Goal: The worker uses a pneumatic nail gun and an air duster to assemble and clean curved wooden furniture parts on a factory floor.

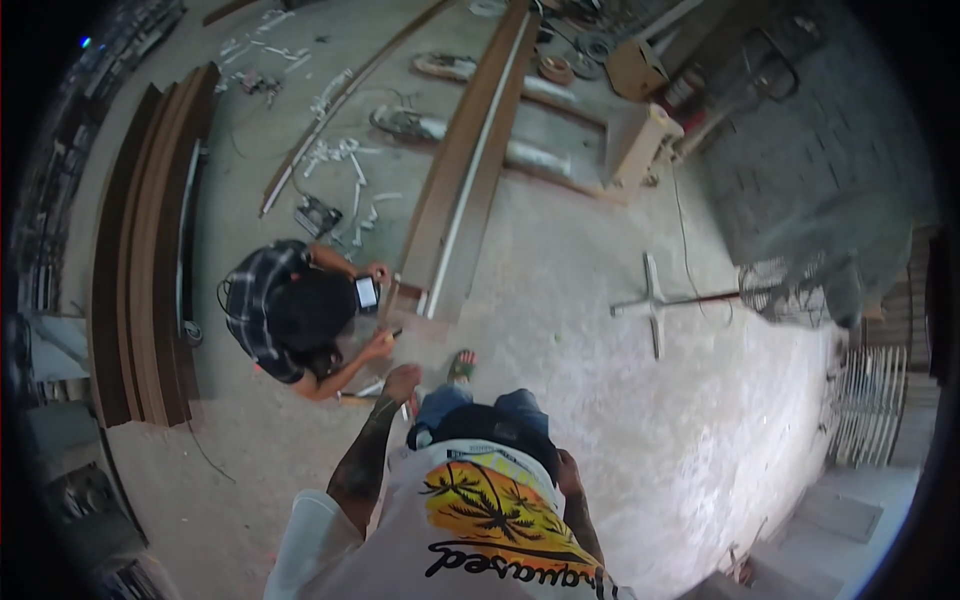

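Left hand (403,383): raised ahead of the body, fingers partly curled; whether they close on anything cannot be told. Right hand (568,470): beside the hip, its fingers too indistinct to show whether they are apart or together. The long brown profile (448,190) lies ahead of the left hand, its near end well short of contact; a narrow white strip (478,160) runs along it. Just left of the same hand, pale slender pieces (372,389) show near the floor (700,420). A co-worker in a plaid shirt (258,295) is ahead and to the left, with a dark handheld device (367,292) with a bright screen and a small dark stick-like object (397,332). Farther left of the left hand stand stacked brown lengths (150,260); ahead and right of the right hand, a cross-shaped stand (655,304).
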A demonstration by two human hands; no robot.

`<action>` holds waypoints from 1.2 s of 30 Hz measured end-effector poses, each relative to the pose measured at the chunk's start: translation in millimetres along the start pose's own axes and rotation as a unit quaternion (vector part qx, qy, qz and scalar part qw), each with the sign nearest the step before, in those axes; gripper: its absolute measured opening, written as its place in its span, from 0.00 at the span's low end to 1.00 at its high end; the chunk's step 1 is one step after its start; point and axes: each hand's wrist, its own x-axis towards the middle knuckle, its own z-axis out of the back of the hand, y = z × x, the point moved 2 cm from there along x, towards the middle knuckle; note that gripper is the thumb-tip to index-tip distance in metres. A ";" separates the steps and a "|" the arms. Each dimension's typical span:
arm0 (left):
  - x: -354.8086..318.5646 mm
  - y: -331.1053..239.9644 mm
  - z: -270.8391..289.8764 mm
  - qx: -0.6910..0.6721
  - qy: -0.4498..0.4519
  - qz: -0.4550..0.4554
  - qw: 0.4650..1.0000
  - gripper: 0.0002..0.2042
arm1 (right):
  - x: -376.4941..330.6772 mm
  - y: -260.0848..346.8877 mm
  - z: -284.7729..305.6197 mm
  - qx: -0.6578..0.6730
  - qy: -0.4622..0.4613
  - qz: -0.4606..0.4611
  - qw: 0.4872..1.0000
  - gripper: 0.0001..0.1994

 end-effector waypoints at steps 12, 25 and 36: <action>44.8 -110.9 -58.7 0.208 -0.237 0.056 0.947 0.11 | 248.9 166.2 168.2 -0.028 0.077 -0.104 0.991 0.17; 69.9 -93.8 -222.5 0.111 -0.140 0.076 0.981 0.12 | 415.6 442.0 133.4 -0.185 0.133 0.026 0.973 0.17; 240.1 -254.3 -70.8 -0.252 -0.317 0.064 0.912 0.13 | 444.4 544.9 74.9 -0.277 0.152 -0.019 0.949 0.18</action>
